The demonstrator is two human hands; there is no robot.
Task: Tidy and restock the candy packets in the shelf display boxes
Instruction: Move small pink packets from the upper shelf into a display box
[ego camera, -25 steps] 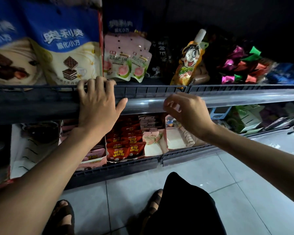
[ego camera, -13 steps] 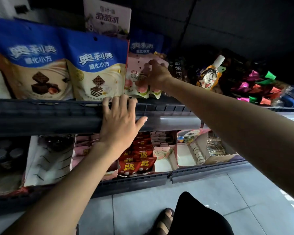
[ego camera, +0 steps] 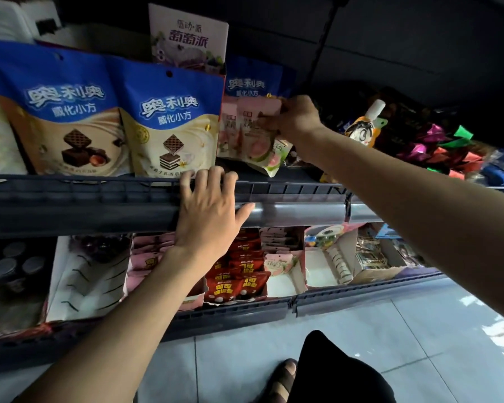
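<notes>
Pink peach candy packets (ego camera: 249, 138) stand on the upper shelf, right of the blue wafer bags. My right hand (ego camera: 296, 117) reaches over the shelf rail and grips the top of the front pink packets, which tilt to the right. My left hand (ego camera: 208, 210) rests on the upper shelf's dark front rail (ego camera: 99, 199), fingers hooked over its edge. On the lower shelf, open display boxes hold red candy packets (ego camera: 239, 276), pink packets (ego camera: 150, 253) and one pink peach packet (ego camera: 282, 264) in a mostly white, sparse box (ego camera: 284, 286).
Blue wafer bags (ego camera: 169, 120) fill the upper shelf's left. A cartoon drink pouch (ego camera: 364, 126) and shiny wrapped sweets (ego camera: 445, 149) lie to the right. Dark jars (ego camera: 12, 269) sit lower left. Pale floor tiles and my sandalled foot (ego camera: 282, 379) are below.
My right hand rose from the shelf rail to the pink packets on the upper shelf, took hold of them and tipped them. The view tilted upward. My left hand stayed on the rail.
</notes>
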